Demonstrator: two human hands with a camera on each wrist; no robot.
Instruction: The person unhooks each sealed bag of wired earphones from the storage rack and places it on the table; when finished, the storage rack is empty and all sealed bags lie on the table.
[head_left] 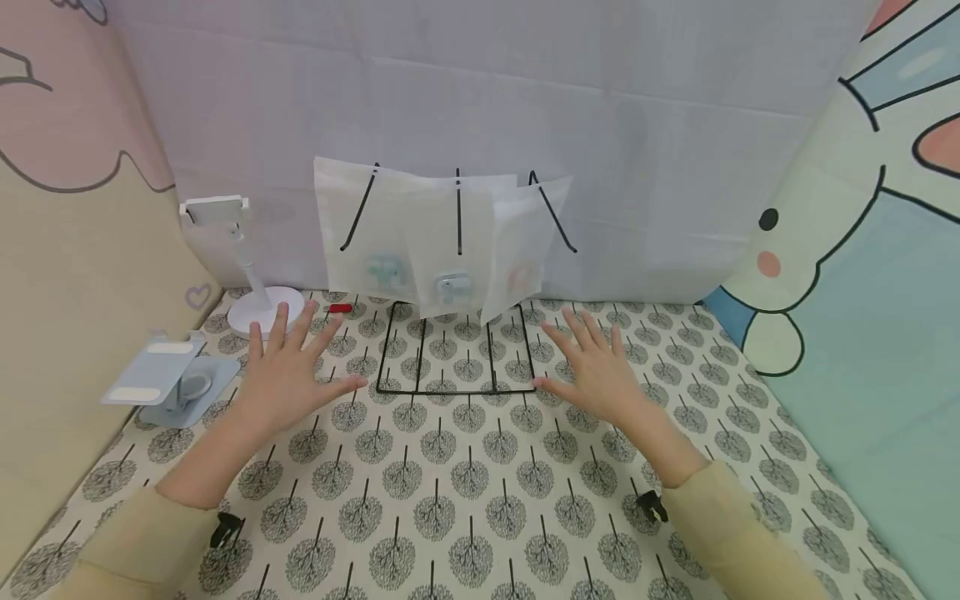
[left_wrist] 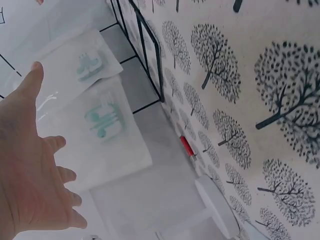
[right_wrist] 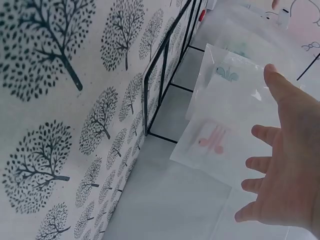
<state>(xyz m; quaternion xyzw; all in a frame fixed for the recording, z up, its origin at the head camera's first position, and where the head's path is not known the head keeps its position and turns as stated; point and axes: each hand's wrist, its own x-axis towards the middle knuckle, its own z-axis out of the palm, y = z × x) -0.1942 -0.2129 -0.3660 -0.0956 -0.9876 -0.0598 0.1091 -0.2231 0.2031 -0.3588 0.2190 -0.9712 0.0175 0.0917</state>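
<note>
Both hands hover over the patterned tablecloth with fingers spread, holding nothing. My left hand (head_left: pixel 281 379) is nearest the white phone stand and the left side of a black wire rack (head_left: pixel 457 392). My right hand (head_left: pixel 600 379) is just right of that rack. Three translucent pouches hang on the rack's prongs: a left pouch (head_left: pixel 352 217) with a green item inside, a middle pouch (head_left: pixel 438 217) with a pale blue-green item, and a right pouch (head_left: pixel 517 242) with a pink item. What exactly lies inside them is blurred by the frosted plastic.
A white phone stand (head_left: pixel 266 308) stands at the back left, and a grey-blue folding stand (head_left: pixel 187 387) sits in front of it. Between the white stand and the rack lies a small red object (head_left: pixel 341 308). Cloth walls enclose the table at the back and sides.
</note>
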